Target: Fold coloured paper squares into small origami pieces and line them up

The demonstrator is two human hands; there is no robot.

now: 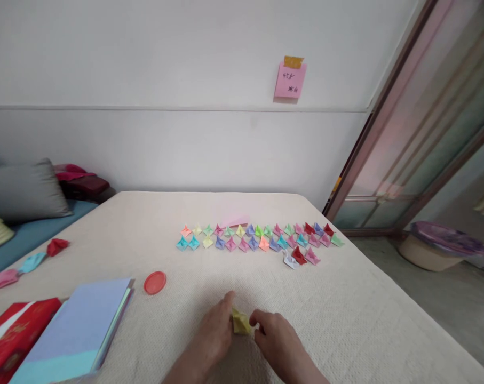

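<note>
A small yellow folded paper (240, 323) lies on the pale cloth between my hands. My left hand (214, 332) grips its left edge, with the index finger reaching forward past the paper and the other fingers partly hidden. On the other side, my right hand (277, 337) is curled, thumb and fingertips pinched at the paper's right edge. Beyond them stand rows of small folded paper pieces (264, 244) in blue, pink, green, yellow, orange and red. A shorter row of a white, a red and a pink piece (312, 256) sits nearer on the right.
A red round lid (155, 282) lies left of my hands. Farther left are a stack of coloured paper (85, 320), a red packet (15, 336) and crumpled pink, blue and red pieces (32, 262). A wall stands behind; the surface's right edge drops toward a bin (429, 250).
</note>
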